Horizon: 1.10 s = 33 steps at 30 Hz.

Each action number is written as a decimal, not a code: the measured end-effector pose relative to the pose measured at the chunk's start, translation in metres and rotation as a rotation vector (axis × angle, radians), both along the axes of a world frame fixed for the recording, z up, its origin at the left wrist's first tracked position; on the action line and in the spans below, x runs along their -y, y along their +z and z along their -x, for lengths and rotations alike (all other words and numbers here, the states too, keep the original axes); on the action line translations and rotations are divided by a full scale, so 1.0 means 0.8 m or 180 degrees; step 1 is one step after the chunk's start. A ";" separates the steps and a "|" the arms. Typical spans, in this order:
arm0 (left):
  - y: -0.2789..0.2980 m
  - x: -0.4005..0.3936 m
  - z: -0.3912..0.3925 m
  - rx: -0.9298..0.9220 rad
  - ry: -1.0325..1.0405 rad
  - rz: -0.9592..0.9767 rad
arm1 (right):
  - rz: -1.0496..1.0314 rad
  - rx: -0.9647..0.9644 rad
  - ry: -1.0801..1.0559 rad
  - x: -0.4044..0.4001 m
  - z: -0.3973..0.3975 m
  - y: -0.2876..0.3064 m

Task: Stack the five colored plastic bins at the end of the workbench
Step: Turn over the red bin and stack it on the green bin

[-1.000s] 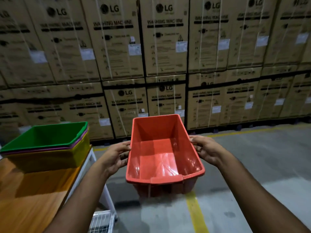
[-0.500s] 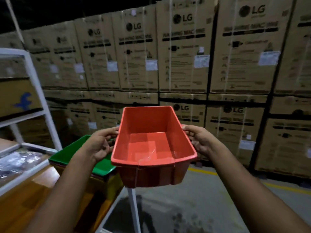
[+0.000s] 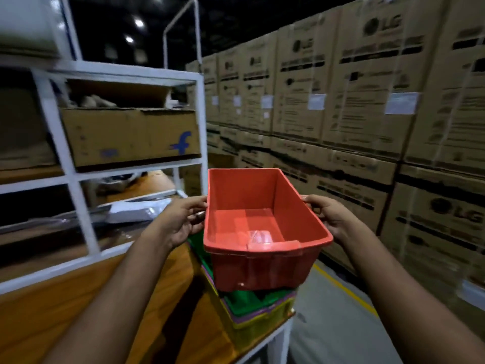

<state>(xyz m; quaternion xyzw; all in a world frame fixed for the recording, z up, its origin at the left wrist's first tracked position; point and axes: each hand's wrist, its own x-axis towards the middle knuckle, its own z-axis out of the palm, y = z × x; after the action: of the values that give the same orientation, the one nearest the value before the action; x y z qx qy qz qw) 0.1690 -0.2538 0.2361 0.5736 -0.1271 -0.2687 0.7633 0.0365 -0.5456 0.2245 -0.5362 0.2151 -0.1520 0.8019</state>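
Observation:
An empty red plastic bin (image 3: 259, 224) hangs in the air in front of me, held level by both long rims. My left hand (image 3: 183, 219) grips its left rim and my right hand (image 3: 325, 216) grips its right rim. Directly below it, on the end of the wooden workbench (image 3: 78, 298), sits a nested stack: a green bin (image 3: 246, 300) on top, a purple bin (image 3: 252, 317) showing only its rim, and a yellow bin (image 3: 262, 329) at the bottom. The red bin hides most of the stack.
A white metal shelf frame (image 3: 86, 219) stands on the workbench to the left, holding a cardboard box (image 3: 126, 135) and plastic-wrapped packets (image 3: 139, 211). A wall of stacked washing-machine cartons (image 3: 367, 114) runs along the right. Grey floor with a yellow line (image 3: 343, 290) lies between.
The view has swung left and I have carried the red bin from beside the workbench to above the green, purple and yellow stack. Both hands keep the same grip on its rims.

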 end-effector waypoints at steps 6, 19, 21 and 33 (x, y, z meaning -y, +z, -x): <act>-0.012 -0.005 -0.014 0.0000 0.0564 0.0033 | -0.0032 -0.0019 0.0759 0.015 -0.082 0.002; -0.047 0.016 0.018 0.0133 0.0935 -0.0105 | -0.0107 -0.0124 0.1575 0.071 -0.137 -0.040; -0.048 0.019 0.024 0.0161 0.0989 -0.0164 | -0.0044 -0.0091 0.1617 0.075 -0.138 -0.043; -0.061 0.019 0.041 0.0031 0.0972 -0.0066 | 0.0010 -0.0033 0.1715 0.080 -0.133 -0.059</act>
<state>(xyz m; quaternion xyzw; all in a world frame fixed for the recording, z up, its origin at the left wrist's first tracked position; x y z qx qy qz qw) 0.1361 -0.2688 0.1872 0.5954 -0.0393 -0.1481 0.7887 0.1432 -0.6095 0.1772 -0.5761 0.0685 0.0694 0.8115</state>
